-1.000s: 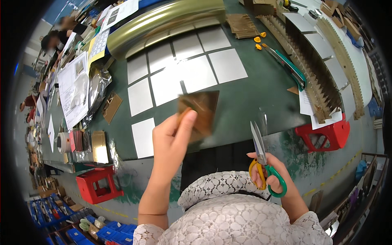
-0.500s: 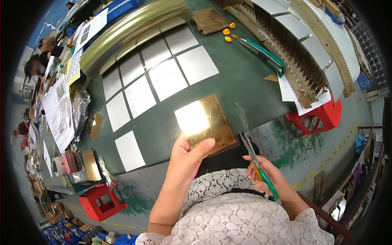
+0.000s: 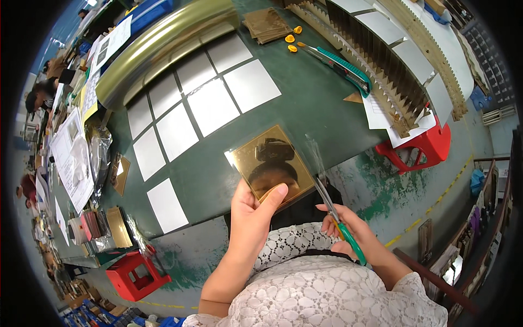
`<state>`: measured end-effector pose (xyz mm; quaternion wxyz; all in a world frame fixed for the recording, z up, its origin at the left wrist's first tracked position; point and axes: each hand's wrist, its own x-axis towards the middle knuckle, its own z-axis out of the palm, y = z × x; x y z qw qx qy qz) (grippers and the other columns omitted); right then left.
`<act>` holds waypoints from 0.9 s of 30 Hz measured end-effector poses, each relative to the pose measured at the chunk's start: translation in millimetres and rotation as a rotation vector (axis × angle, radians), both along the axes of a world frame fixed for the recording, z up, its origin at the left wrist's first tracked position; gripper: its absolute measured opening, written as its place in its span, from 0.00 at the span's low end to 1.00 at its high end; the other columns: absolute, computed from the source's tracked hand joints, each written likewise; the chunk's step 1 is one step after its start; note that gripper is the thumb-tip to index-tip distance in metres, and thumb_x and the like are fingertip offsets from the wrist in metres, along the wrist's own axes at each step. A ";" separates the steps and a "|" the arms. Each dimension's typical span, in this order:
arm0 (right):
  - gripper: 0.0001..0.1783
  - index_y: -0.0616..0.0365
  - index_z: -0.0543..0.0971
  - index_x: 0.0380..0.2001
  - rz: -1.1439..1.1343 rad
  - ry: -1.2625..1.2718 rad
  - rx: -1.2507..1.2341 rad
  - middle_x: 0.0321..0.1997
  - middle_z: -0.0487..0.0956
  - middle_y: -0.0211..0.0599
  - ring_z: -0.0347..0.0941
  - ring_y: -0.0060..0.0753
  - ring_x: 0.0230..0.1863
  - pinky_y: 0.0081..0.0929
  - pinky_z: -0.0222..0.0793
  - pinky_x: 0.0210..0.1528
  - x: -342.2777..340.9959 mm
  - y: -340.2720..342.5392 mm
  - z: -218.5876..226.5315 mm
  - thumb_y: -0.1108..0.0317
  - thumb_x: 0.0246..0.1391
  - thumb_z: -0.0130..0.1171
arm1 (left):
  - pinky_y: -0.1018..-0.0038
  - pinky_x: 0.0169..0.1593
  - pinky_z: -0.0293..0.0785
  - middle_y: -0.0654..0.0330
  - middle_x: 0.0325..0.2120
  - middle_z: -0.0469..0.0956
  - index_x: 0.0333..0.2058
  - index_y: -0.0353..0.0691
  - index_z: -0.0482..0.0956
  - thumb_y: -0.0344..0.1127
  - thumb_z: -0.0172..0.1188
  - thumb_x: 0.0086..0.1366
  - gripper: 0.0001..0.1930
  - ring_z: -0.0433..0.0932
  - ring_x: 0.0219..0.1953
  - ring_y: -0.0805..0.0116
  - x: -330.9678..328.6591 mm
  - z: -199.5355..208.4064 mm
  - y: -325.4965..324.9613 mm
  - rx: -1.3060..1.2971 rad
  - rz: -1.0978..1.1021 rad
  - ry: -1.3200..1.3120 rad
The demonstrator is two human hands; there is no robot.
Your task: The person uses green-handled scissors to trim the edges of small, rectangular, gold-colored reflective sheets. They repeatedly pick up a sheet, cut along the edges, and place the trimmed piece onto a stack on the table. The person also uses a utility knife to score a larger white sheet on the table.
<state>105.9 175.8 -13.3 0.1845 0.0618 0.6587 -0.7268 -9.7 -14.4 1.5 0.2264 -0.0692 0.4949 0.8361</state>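
Note:
My left hand (image 3: 251,215) holds a square, gold, mirror-like plate (image 3: 245,158) by its near edge, thumb on top and fingers beneath. The plate is tilted over the table's front edge, and a dark reflection shows in it. Just past its right corner are the blades of a pair of scissors (image 3: 329,199) with green and orange handles. My right hand (image 3: 351,228) is closed around those handles. A thin clear strip of film (image 3: 314,152) lies by the blade tips; whether the blades touch it I cannot tell.
Several pale square sheets (image 3: 212,108) lie in rows on the green table (image 3: 305,103). Behind them is a large gold film roll (image 3: 163,46). A green cutter knife (image 3: 343,70), yellow caps (image 3: 290,38) and a slotted rack (image 3: 376,71) stand farther right. Red stools (image 3: 139,275) flank the table.
The bright glare on the gold plate has gone and a dark reflection shows instead. The table has shifted slightly left in view. Both hands keep their holds.

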 end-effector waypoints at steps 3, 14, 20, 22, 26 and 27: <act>0.42 0.56 0.63 0.61 0.007 0.005 0.011 0.38 0.70 0.30 0.64 0.22 0.38 0.21 0.62 0.45 -1.4 0.1 1.7 0.67 0.43 0.71 | 0.74 0.53 0.71 0.57 0.46 0.75 0.51 0.34 0.67 0.24 0.58 0.62 0.19 0.75 0.48 0.71 2.1 -0.1 2.2 -0.018 0.008 0.023; 0.42 0.54 0.63 0.61 -0.030 -0.038 -0.008 0.38 0.70 0.28 0.63 0.20 0.38 0.20 0.62 0.45 -2.3 2.3 4.6 0.66 0.43 0.72 | 0.77 0.50 0.72 0.58 0.44 0.75 0.50 0.34 0.68 0.24 0.59 0.61 0.18 0.75 0.46 0.74 5.8 -6.0 6.1 -0.035 0.003 0.017; 0.42 0.54 0.63 0.61 -0.018 -0.047 0.004 0.38 0.70 0.29 0.63 0.20 0.38 0.19 0.62 0.44 -2.2 3.4 4.8 0.64 0.43 0.72 | 0.78 0.49 0.72 0.59 0.44 0.76 0.49 0.34 0.68 0.23 0.59 0.62 0.17 0.75 0.45 0.75 6.6 -7.3 6.9 -0.043 -0.002 0.011; 0.42 0.54 0.63 0.61 -0.019 -0.052 -0.005 0.38 0.70 0.29 0.63 0.20 0.37 0.19 0.62 0.44 -1.9 4.0 3.2 0.64 0.43 0.72 | 0.78 0.49 0.72 0.59 0.43 0.76 0.49 0.34 0.68 0.23 0.58 0.62 0.17 0.75 0.44 0.75 6.4 -7.6 7.8 -0.048 0.000 0.013; 0.42 0.53 0.63 0.61 -0.025 -0.036 0.008 0.36 0.70 0.28 0.63 0.19 0.36 0.19 0.61 0.42 -1.6 3.8 2.1 0.64 0.43 0.72 | 0.78 0.49 0.72 0.59 0.43 0.76 0.49 0.34 0.68 0.23 0.58 0.62 0.17 0.75 0.45 0.76 6.3 -7.1 9.1 -0.051 -0.003 0.008; 0.42 0.53 0.63 0.61 -0.024 -0.039 0.021 0.36 0.69 0.28 0.63 0.19 0.35 0.18 0.61 0.41 -2.2 4.1 4.4 0.64 0.43 0.72 | 0.78 0.49 0.72 0.59 0.43 0.75 0.49 0.34 0.68 0.23 0.58 0.62 0.17 0.75 0.45 0.76 6.3 -6.7 9.6 -0.047 -0.002 0.006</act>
